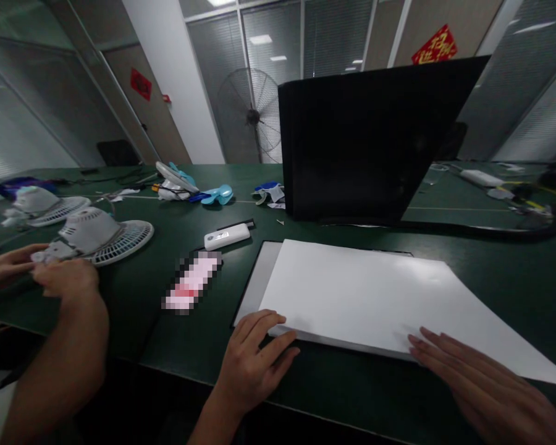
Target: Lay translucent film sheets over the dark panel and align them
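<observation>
We are resting our left hand (252, 358) at the near left corner of a white paper stack (375, 296), fingers loosely spread, fingertips touching its edge. Our right hand (482, 386) is lying flat, fingers extended together, touching the stack's near right edge. The stack is sitting on a dark pad (254, 284) on the green table (491, 266), before a black upright panel (366, 136). At left, a co-worker's hands (50, 272) are handling a white fan part (102, 238).

Small white fans (102, 233) left — blue blades (217, 194), black box (366, 139) behind.
</observation>
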`<action>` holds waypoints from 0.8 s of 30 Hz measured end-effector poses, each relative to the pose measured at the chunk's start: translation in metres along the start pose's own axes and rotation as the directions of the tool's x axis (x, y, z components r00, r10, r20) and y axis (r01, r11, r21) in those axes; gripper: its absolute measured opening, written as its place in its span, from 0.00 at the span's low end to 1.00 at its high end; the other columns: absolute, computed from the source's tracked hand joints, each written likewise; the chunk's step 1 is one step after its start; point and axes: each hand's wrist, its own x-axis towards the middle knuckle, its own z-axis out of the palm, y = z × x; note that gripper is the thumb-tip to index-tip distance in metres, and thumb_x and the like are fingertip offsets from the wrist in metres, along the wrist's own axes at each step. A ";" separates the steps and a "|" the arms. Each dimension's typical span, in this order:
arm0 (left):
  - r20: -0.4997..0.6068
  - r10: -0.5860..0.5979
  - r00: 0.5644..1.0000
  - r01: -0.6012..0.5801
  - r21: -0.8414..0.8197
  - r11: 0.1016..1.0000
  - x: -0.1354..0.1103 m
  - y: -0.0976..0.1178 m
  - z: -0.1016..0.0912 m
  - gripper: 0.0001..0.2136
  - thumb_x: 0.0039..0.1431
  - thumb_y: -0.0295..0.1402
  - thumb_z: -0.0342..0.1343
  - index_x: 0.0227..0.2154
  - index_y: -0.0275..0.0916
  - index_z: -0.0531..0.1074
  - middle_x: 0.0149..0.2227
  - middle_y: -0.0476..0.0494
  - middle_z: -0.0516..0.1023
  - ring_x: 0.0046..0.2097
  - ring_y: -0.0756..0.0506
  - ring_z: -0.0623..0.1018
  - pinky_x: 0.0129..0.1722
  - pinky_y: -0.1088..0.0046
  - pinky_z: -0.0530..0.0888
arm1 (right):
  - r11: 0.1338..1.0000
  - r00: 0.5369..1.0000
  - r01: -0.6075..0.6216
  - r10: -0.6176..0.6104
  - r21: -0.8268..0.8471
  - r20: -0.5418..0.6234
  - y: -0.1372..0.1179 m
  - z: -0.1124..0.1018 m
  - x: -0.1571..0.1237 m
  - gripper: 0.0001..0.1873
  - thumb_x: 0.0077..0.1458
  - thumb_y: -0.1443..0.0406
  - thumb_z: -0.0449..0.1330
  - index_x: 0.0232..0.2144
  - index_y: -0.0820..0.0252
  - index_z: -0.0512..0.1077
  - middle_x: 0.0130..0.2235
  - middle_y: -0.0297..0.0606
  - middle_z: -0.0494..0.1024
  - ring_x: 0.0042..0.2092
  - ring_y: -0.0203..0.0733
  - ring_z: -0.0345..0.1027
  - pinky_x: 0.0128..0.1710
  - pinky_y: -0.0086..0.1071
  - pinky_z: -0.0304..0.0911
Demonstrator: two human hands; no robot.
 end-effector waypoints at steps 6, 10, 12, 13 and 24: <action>0.168 -0.100 0.981 0.097 0.026 0.995 0.000 -0.005 0.007 0.17 0.60 0.39 0.70 0.51 0.44 0.80 0.53 0.38 0.84 0.54 0.33 0.81 0.52 0.48 0.81 | 0.960 0.976 0.215 -0.217 -0.179 0.012 -0.022 0.013 0.045 0.40 0.65 0.76 0.48 0.76 0.55 0.51 0.70 0.37 0.62 0.63 0.49 0.70 0.48 0.47 0.82; 0.258 -0.212 0.943 0.201 0.069 0.977 0.000 -0.007 0.012 0.16 0.58 0.37 0.72 0.48 0.44 0.81 0.54 0.39 0.83 0.56 0.33 0.81 0.54 0.45 0.81 | 0.958 0.971 0.233 -0.238 -0.165 -0.009 -0.033 0.009 0.063 0.43 0.63 0.77 0.48 0.77 0.56 0.48 0.69 0.35 0.64 0.61 0.49 0.72 0.46 0.44 0.83; 0.289 -0.238 0.927 0.220 0.095 0.971 0.000 -0.007 0.013 0.16 0.59 0.38 0.71 0.50 0.44 0.81 0.57 0.38 0.83 0.58 0.32 0.80 0.56 0.43 0.80 | 0.962 0.972 0.228 -0.233 -0.151 -0.014 -0.036 0.009 0.066 0.44 0.63 0.76 0.49 0.78 0.55 0.47 0.68 0.34 0.65 0.60 0.48 0.72 0.46 0.43 0.83; 0.303 -0.244 0.921 0.223 0.103 0.969 0.000 -0.007 0.012 0.17 0.60 0.38 0.71 0.51 0.43 0.81 0.57 0.38 0.82 0.59 0.32 0.80 0.57 0.43 0.80 | 0.964 0.974 0.224 -0.228 -0.146 -0.008 -0.036 0.010 0.066 0.43 0.63 0.76 0.49 0.77 0.55 0.48 0.68 0.34 0.65 0.60 0.48 0.72 0.46 0.43 0.83; 0.327 -0.232 0.916 0.217 0.084 0.973 0.001 -0.006 0.010 0.18 0.62 0.38 0.69 0.54 0.45 0.79 0.60 0.39 0.81 0.61 0.34 0.79 0.60 0.46 0.79 | 0.975 0.984 -0.148 0.163 -0.168 0.079 0.003 0.033 0.003 0.39 0.72 0.46 0.51 0.78 0.51 0.50 0.73 0.43 0.57 0.69 0.64 0.60 0.56 0.68 0.74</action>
